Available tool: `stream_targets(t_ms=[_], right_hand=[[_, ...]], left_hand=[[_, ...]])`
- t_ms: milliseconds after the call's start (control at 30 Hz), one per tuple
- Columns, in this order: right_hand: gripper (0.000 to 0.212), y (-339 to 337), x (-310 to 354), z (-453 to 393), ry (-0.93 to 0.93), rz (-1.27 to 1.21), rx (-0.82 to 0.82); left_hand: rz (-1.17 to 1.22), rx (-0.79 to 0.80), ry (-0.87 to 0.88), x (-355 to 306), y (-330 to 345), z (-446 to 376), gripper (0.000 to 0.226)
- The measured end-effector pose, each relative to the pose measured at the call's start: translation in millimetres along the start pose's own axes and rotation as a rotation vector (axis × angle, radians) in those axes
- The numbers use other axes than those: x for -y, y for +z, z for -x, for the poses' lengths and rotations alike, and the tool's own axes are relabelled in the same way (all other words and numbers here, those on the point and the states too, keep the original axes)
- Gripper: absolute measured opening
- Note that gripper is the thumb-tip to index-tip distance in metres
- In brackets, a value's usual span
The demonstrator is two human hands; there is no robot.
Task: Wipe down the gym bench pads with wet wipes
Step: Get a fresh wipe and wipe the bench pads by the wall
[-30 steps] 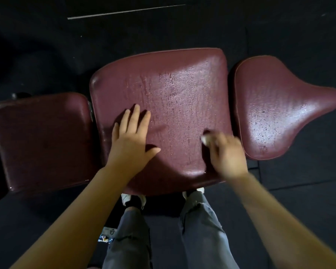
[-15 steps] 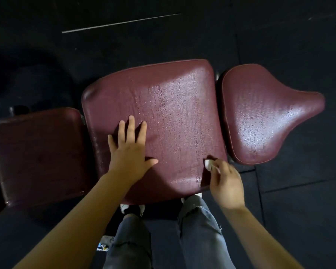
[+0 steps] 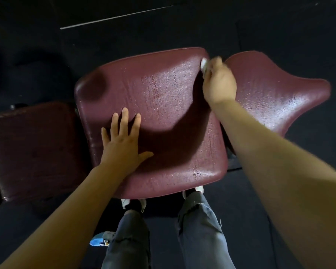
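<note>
The maroon middle bench pad fills the centre and glistens wet. My left hand lies flat on its near left part, fingers spread, holding nothing. My right hand is at the pad's far right corner, closed on a small white wet wipe that peeks out past the fingers and is blurred by motion. The tapered seat pad lies to the right, also shiny. A darker, duller pad lies to the left.
Black rubber floor surrounds the bench, with a thin white line at the back. My legs in grey jeans and white-toed shoes stand at the pad's near edge. A small blue object lies on the floor by my left leg.
My right hand with the wipe has swept from the pad's near right corner up along the right edge to the far right corner. My left hand stayed flat in place.
</note>
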State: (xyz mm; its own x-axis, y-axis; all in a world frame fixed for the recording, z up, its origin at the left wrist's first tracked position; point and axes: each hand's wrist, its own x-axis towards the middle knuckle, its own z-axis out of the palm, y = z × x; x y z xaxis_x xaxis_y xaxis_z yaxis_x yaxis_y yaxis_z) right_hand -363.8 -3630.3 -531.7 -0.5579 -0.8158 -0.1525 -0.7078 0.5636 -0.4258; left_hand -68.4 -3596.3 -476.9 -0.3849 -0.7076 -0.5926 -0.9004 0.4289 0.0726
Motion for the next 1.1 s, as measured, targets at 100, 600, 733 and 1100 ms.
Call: stream_targets(t_ms=[100, 600, 733, 1100], right_hand=[[0.023, -6.3, -30.5, 85.0, 0.013, -0.008, 0.095], [0.006, -31.9, -69.7, 252.2, 0.366, -0.129, 0.054], [0.008, -8.5, -7.6, 281.2, 0.251, -0.115, 0.08], [0.026, 16.4, 76.7, 306.0, -0.55, -0.048, 0.432]], left_hand=[[0.012, 0.01, -0.005, 0.8, -0.5, -1.3, 0.118], [0.155, -0.049, 0.096, 15.9, -9.7, 11.6, 0.078], [0.249, -0.092, 0.097, 36.0, -3.9, 31.2, 0.067], [0.403, -0.111, -0.024, 68.1, 24.0, 74.3, 0.069]])
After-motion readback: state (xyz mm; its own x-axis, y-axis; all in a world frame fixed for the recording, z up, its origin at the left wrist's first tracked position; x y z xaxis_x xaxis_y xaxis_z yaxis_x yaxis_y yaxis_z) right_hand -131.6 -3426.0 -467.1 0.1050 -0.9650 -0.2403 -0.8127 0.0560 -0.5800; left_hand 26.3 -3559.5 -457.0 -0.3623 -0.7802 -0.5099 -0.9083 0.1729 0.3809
